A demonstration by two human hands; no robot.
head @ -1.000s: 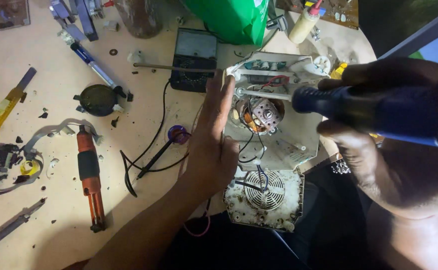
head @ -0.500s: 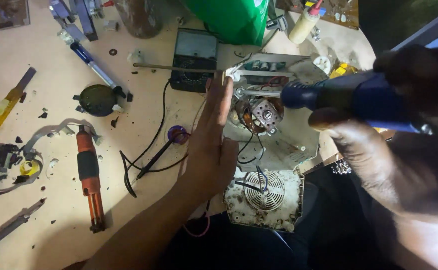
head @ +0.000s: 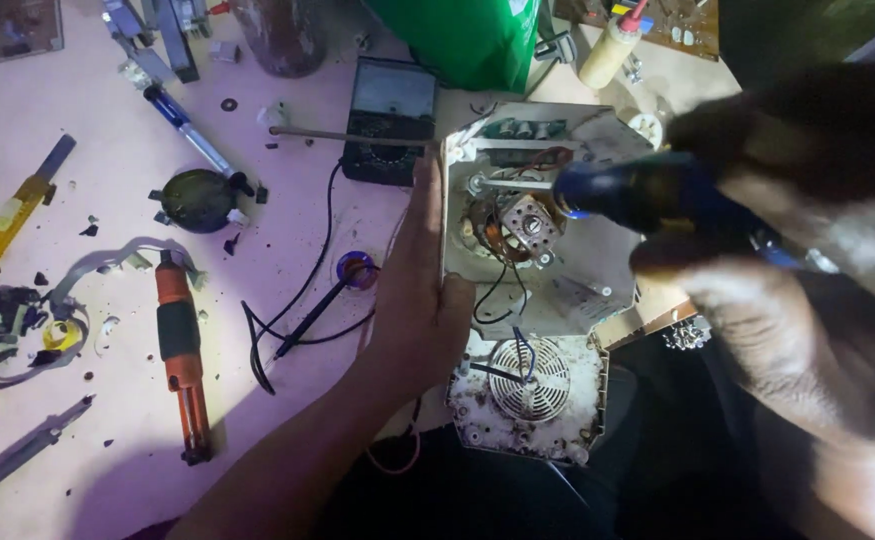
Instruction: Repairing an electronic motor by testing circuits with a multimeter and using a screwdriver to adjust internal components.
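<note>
Left hand [head: 419, 300] laid flat at centre frame, fingers straight and pressed together, palm edge against the left side of an opened white appliance casing [head: 597, 270], steadying it without gripping. Right hand [head: 777, 230] large and blurred at the right of the frame, fingers curled tight around a dark blue power tool [head: 637, 195] whose nose points left toward the motor [head: 512, 228] in the middle of the casing. Motor showing copper windings and a small square metal block, with black wires trailing down from it. Just below the casing, at lower centre, a dirty white round vent grille [head: 527, 380], overhanging the near edge of the surface [head: 107, 180]. Directly above the left hand's fingertips, a dark analogue meter [head: 390, 115], a thin metal rod lying across its lower part. Left of the left hand, a purple-tipped probe [head: 355, 272] on a black cable. Further left, an orange-and-black hand tool [head: 181, 350] lying roughly upright in the frame, and above it a dark round cap [head: 197, 198]. Upper left, a blue-handled screwdriver [head: 185, 128] slanting downward to the right. Far left edge, a yellow-handled tool [head: 2, 232] and a tangle of scraps below it. Top centre, a green container [head: 472, 40]; to its right, a cream squeeze bottle [head: 609, 48] with a red tip.
</note>
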